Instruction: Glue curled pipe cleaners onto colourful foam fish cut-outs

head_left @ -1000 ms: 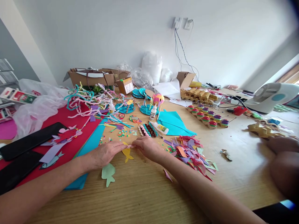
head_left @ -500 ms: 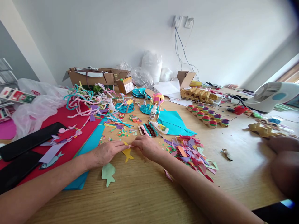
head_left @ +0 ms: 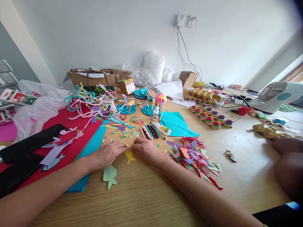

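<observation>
A yellow paper fish (head_left: 129, 155) lies flat on the wooden table (head_left: 151, 192). My left hand (head_left: 107, 154) rests on the table with its fingertips pressing the fish's left side. My right hand (head_left: 146, 149) pinches a small pink scrap at the fish's top edge, fingers closed. A pale green paper fish (head_left: 109, 175) lies just below my left hand. A heap of coloured paper offcuts (head_left: 191, 155) sits right beside my right wrist.
Red and teal foam sheets (head_left: 71, 143) and two black phones (head_left: 28, 142) lie at left. Pipe cleaners (head_left: 87, 101), glue bottles (head_left: 161, 128), teal sheet (head_left: 176, 124), egg cartons (head_left: 209, 117) and boxes (head_left: 94, 77) fill the back. Another person's arm (head_left: 287, 164) and a fan (head_left: 274, 96) are at right.
My right hand has slid slightly left, toward my left fingertips over the yellow fish. A red offcut has shifted out at the pile's lower right. My left hand stays put.
</observation>
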`<state>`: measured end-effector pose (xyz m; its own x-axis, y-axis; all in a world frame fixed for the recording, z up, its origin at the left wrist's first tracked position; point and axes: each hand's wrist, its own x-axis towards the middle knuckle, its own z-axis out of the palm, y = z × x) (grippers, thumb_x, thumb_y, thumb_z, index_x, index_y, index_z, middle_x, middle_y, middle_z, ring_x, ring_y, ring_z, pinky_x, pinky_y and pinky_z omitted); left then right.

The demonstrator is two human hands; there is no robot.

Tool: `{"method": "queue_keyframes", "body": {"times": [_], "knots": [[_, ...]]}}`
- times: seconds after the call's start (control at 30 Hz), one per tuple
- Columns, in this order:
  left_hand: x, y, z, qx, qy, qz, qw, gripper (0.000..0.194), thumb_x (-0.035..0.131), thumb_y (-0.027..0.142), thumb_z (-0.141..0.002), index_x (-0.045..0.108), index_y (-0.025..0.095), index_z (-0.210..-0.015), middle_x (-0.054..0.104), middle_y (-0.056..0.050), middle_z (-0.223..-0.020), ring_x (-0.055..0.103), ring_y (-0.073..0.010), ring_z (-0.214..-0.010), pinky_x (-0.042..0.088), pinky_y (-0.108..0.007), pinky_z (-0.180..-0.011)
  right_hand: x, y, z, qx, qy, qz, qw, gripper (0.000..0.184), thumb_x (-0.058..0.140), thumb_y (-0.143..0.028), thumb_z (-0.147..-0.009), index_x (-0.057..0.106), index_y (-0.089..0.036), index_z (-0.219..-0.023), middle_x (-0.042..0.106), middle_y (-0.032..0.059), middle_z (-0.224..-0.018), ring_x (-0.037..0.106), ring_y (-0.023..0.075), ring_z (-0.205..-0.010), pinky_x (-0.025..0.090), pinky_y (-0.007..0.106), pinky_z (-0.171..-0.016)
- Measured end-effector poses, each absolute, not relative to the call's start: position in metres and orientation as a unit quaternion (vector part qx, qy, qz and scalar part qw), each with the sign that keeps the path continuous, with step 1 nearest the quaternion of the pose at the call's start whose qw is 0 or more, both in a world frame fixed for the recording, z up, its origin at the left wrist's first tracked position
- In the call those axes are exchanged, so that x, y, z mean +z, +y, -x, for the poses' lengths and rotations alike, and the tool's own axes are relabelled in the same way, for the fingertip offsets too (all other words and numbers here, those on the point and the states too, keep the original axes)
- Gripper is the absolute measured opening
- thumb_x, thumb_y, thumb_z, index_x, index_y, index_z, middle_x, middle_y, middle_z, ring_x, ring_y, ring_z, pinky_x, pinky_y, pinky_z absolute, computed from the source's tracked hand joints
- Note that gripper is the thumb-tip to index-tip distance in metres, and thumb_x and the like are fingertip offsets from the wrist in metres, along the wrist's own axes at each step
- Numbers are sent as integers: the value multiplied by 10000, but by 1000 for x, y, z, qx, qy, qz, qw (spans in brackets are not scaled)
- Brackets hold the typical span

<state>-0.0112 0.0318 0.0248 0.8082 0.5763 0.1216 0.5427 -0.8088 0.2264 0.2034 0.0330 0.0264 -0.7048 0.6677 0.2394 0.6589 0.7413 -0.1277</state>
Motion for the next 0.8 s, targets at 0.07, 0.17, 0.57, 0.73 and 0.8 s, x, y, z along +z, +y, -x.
{"method": "queue_keyframes", "body": {"times": [0.07,0.17,0.57,0.73,0.8], "knots": [[24,32,11,102,295,-945,95,525,322,-33,-794,556,156,-1223,631,-101,-1083,584,-205,-1015,474,-324,-887,23,33,-203,11,-923,357,144,144,538,-192,-860,682,-188,-866,613,32,-830,541,112,-730,363,212,-627],[23,32,12,114,299,-942,105,512,335,-7,-812,558,195,-1227,635,-77,-1092,579,-192,-1026,469,-311,-897,19,34,-202,3,-924,353,149,149,527,-200,-866,676,-188,-863,609,26,-796,543,110,-715,358,211,-613],[19,35,11,123,286,-945,100,491,340,-26,-830,577,203,-1194,642,-75,-1077,591,-186,-1012,479,-318,-881,14,31,-202,-37,-934,344,90,140,508,-197,-871,645,-169,-882,614,34,-790,548,122,-690,362,226,-599],[22,37,11,118,274,-948,107,448,349,-1,-851,582,201,-1176,651,-62,-1041,600,-175,-984,479,-304,-881,13,29,-200,-25,-936,342,77,145,491,-197,-883,623,-154,-927,625,58,-839,571,138,-739,393,236,-656],[21,38,10,116,269,-950,105,442,340,1,-856,584,197,-1168,649,-63,-1040,599,-175,-983,480,-304,-877,13,28,-200,-25,-936,343,67,164,473,-200,-896,622,-150,-943,627,63,-842,575,138,-742,396,234,-662]]}}
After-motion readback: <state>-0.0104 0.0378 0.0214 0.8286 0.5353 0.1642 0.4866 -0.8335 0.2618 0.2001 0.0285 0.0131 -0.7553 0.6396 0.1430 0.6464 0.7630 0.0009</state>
